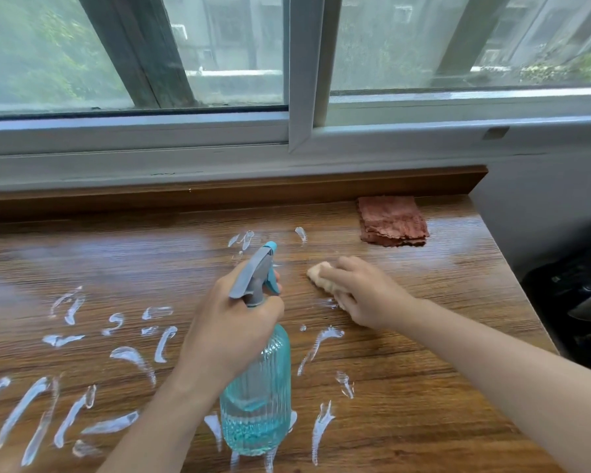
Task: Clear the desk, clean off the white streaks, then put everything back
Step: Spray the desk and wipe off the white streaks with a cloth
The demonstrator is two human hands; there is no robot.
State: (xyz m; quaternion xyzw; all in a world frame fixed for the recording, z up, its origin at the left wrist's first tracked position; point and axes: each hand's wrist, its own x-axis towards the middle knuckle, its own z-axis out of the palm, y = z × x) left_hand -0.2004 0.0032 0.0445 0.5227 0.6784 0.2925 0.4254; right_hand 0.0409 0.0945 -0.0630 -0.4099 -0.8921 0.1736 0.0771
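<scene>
The wooden desk carries several white streaks across its left and middle. My left hand grips the neck of a blue ribbed spray bottle, its grey and blue nozzle pointing toward the window. To the right, my right hand presses a small pale yellow cloth flat on the desk, covering most of it. Faint streaks lie just under and below that hand.
A folded reddish-brown cloth lies at the desk's back right, against the raised wooden back ledge. A window runs behind it. Dark objects sit beyond the desk's right edge.
</scene>
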